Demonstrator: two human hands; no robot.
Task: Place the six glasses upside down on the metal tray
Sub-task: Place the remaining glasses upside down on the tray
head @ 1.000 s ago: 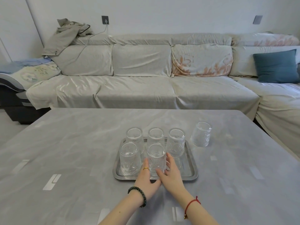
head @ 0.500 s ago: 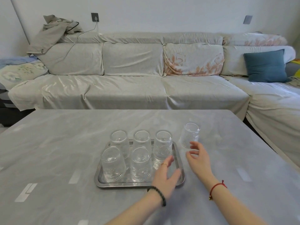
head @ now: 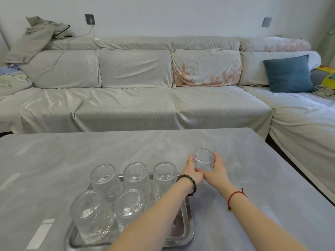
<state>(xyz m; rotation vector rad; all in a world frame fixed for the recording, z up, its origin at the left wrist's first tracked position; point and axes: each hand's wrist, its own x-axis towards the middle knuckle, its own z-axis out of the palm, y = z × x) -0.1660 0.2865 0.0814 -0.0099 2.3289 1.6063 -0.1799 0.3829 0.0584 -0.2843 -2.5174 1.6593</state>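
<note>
Several ribbed clear glasses stand upside down on the metal tray (head: pixel 187 230): three in the back row, e.g. (head: pixel 164 175), and two in front, e.g. (head: pixel 91 216). The tray's front right spot is bare, crossed by my left forearm. One more glass (head: pixel 203 163) is on the grey table just right of the tray's far corner, base up. My left hand (head: pixel 190 172) grips its left side and my right hand (head: pixel 216 171) its right side; both hands wrap its lower part.
The grey table (head: pixel 262 169) ends at its far edge near a long covered sofa (head: pixel 136 107). A blue cushion (head: pixel 288 73) lies at the right. A jacket (head: pixel 39 35) is draped over the sofa's left back.
Both hands left the front middle glass on the tray, moved right, and closed around the lone glass beside the tray. The camera came closer and turned right.
</note>
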